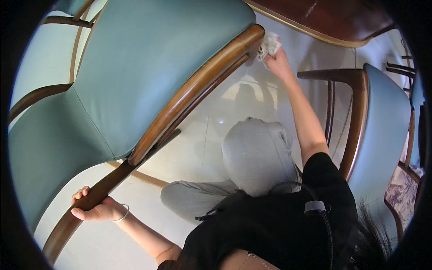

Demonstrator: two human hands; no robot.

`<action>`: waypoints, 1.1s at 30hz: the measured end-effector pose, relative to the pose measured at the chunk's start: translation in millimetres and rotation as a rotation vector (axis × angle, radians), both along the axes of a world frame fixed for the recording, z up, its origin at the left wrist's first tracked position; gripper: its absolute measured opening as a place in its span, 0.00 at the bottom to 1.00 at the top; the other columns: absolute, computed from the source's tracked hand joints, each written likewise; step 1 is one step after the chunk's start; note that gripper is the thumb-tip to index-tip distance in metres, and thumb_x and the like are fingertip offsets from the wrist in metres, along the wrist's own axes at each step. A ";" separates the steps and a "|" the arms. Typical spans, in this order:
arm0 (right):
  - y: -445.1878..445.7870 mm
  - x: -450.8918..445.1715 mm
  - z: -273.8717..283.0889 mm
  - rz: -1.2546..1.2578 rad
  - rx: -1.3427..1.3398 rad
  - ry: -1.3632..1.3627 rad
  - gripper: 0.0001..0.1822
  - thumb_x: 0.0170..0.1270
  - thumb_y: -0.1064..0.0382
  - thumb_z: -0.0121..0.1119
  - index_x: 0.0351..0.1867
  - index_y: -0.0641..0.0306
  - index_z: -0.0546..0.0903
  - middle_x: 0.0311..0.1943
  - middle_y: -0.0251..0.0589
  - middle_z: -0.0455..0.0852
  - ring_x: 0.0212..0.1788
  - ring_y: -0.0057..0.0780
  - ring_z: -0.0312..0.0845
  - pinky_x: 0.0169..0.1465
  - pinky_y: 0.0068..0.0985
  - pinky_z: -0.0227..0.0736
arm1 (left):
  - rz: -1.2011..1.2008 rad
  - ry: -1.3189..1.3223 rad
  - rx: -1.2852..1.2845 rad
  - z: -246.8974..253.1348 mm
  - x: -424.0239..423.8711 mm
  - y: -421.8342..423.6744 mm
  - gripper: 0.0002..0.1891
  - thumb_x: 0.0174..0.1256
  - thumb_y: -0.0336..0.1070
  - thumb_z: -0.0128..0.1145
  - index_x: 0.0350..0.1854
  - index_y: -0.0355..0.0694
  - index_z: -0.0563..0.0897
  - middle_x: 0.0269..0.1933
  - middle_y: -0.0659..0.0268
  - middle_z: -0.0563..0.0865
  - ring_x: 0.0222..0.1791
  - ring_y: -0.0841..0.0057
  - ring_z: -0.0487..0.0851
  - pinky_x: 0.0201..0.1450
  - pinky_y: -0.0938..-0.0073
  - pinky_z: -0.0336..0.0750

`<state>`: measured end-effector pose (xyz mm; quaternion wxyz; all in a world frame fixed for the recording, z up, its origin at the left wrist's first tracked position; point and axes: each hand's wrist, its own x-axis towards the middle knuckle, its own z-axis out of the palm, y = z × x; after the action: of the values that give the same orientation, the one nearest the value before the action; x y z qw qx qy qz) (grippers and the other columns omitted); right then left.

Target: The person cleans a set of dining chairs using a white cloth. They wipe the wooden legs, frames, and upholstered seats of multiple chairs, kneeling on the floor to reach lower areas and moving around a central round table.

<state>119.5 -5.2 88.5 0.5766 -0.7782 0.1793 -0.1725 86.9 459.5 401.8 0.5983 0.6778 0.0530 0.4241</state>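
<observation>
A chair with a blue-green upholstered seat (162, 64) and backrest (47, 145) fills the left of the view. My left hand (98, 207) is wrapped around its dark wooden back post (108, 182), below the joint with the seat rail. The brown wooden seat rail (199, 91) runs from that joint up towards the top middle. At the rail's far end, my right hand (278, 64) holds a crumpled whitish cloth (269, 45) against or right beside the wood. I cannot tell whether the cloth touches it.
A second blue-green chair (381, 118) with a wooden frame (359, 101) stands close to my right arm. A dark reddish-brown table edge (324, 28) is at the top right. Another chair's wooden parts (67, 21) show at the upper left. The pale floor (199, 141) is glossy.
</observation>
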 end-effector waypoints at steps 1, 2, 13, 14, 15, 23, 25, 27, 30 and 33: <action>-8.6 13.2 -8.8 0.174 0.033 0.118 0.25 0.52 0.75 0.49 0.56 0.65 0.75 0.50 0.49 0.82 0.54 0.43 0.76 0.59 0.30 0.67 | 0.014 -0.004 0.005 -0.2 1.2 -2.8 0.22 0.59 0.58 0.58 0.32 0.40 0.74 0.29 0.68 0.73 0.30 0.76 0.74 0.39 0.78 0.72; -20.2 25.4 -11.8 0.351 0.064 0.236 0.25 0.52 0.75 0.49 0.55 0.66 0.76 0.49 0.50 0.82 0.54 0.44 0.76 0.59 0.31 0.67 | 0.032 -0.009 0.009 0.8 0.8 -6.4 0.23 0.59 0.58 0.58 0.32 0.40 0.73 0.29 0.68 0.73 0.30 0.76 0.74 0.39 0.78 0.72; -29.4 75.2 -114.6 0.880 -0.317 0.442 0.21 0.54 0.67 0.58 0.52 0.65 0.77 0.45 0.48 0.84 0.46 0.35 0.80 0.47 0.32 0.75 | -0.019 -0.056 0.023 -1.3 -5.4 11.3 0.22 0.58 0.56 0.59 0.34 0.39 0.74 0.30 0.68 0.74 0.30 0.77 0.74 0.38 0.78 0.74; -9.6 67.8 -109.7 0.826 -0.270 0.547 0.22 0.54 0.68 0.58 0.54 0.66 0.76 0.46 0.49 0.84 0.46 0.35 0.80 0.46 0.32 0.75 | -0.012 -0.064 0.014 2.4 -12.7 17.4 0.21 0.59 0.55 0.59 0.35 0.40 0.74 0.30 0.68 0.74 0.30 0.77 0.74 0.37 0.78 0.74; 8.3 66.8 -103.5 0.773 -0.228 0.652 0.23 0.55 0.68 0.57 0.55 0.67 0.75 0.46 0.50 0.83 0.46 0.36 0.81 0.44 0.32 0.76 | -0.003 -0.072 0.004 5.7 -17.0 22.4 0.21 0.59 0.55 0.60 0.35 0.40 0.75 0.30 0.68 0.75 0.30 0.78 0.75 0.37 0.78 0.74; 9.4 16.2 -60.8 -0.051 1.180 0.589 0.18 0.57 0.73 0.54 0.51 0.67 0.75 0.48 0.47 0.80 0.52 0.43 0.77 0.54 0.45 0.76 | -0.046 -0.066 0.110 -16.9 -1.5 19.5 0.15 0.71 0.45 0.48 0.43 0.36 0.77 0.34 0.61 0.81 0.31 0.72 0.80 0.40 0.68 0.81; -16.4 1.3 -34.1 -0.033 1.198 0.654 0.17 0.58 0.73 0.51 0.50 0.70 0.75 0.49 0.48 0.81 0.52 0.41 0.78 0.55 0.38 0.76 | -0.075 -0.055 0.213 -14.0 -0.5 11.2 0.14 0.72 0.41 0.48 0.42 0.34 0.79 0.36 0.60 0.84 0.31 0.72 0.84 0.40 0.67 0.82; -50.9 -32.4 -6.7 0.172 1.085 0.497 0.21 0.57 0.71 0.53 0.54 0.70 0.74 0.48 0.43 0.82 0.47 0.37 0.80 0.52 0.34 0.77 | -0.200 -0.202 0.255 -22.3 5.8 13.9 0.13 0.70 0.38 0.54 0.37 0.31 0.82 0.32 0.61 0.86 0.28 0.74 0.85 0.39 0.70 0.81; -39.8 -38.8 97.9 0.524 0.410 0.737 0.25 0.51 0.73 0.53 0.54 0.70 0.75 0.46 0.43 0.83 0.46 0.34 0.81 0.52 0.30 0.76 | -0.134 0.004 -0.097 -19.6 3.1 6.6 0.10 0.59 0.29 0.66 0.39 0.34 0.78 0.32 0.68 0.82 0.27 0.82 0.79 0.31 0.81 0.75; 61.0 -31.0 197.8 1.048 -0.303 0.859 0.22 0.50 0.72 0.52 0.51 0.66 0.79 0.38 0.42 0.86 0.42 0.31 0.81 0.49 0.28 0.74 | -0.169 -0.097 -0.030 -23.7 4.4 4.7 0.16 0.56 0.33 0.69 0.42 0.35 0.77 0.35 0.71 0.80 0.33 0.85 0.76 0.36 0.81 0.73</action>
<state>88.6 55.8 286.4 0.3468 -0.8335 -0.0337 0.4288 91.3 464.2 378.1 0.6438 0.6496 -0.0270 0.4036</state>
